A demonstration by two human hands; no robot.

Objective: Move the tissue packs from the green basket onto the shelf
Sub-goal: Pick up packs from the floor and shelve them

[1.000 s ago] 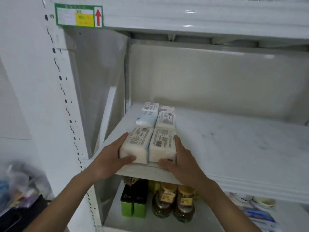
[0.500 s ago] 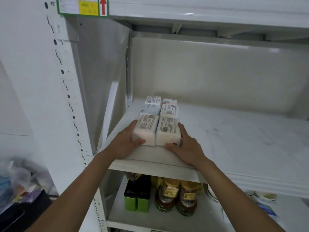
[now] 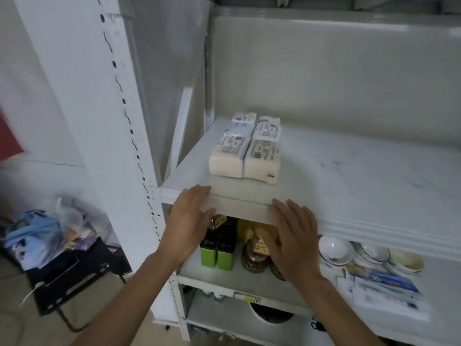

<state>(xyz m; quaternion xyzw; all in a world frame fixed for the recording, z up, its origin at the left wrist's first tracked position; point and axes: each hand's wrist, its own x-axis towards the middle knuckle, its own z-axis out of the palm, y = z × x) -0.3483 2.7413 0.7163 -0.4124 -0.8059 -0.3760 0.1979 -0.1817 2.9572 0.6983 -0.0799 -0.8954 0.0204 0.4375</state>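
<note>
Several tissue packs (image 3: pixel 245 148) lie in two rows at the left end of the white shelf (image 3: pixel 349 176), labels up. The two front packs (image 3: pixel 262 161) sit side by side near the shelf's front edge. My left hand (image 3: pixel 188 224) hovers just below and in front of that edge, fingers straight and holding nothing. My right hand (image 3: pixel 293 236) is beside it, also flat and empty, in front of the lower shelf. The green basket is not in view.
On the lower shelf stand two green tins (image 3: pixel 217 253), brown jars (image 3: pixel 255 255), white bowls (image 3: pixel 334 250) and paper packets (image 3: pixel 384 288). A white slotted upright (image 3: pixel 119 121) frames the left side. Bags (image 3: pixel 47 233) and a black stand (image 3: pixel 69 278) lie on the floor at the left.
Both hands have let go of the two front tissue packs and drawn back below the shelf's front edge. The packs stay on the shelf. The view has tilted down.
</note>
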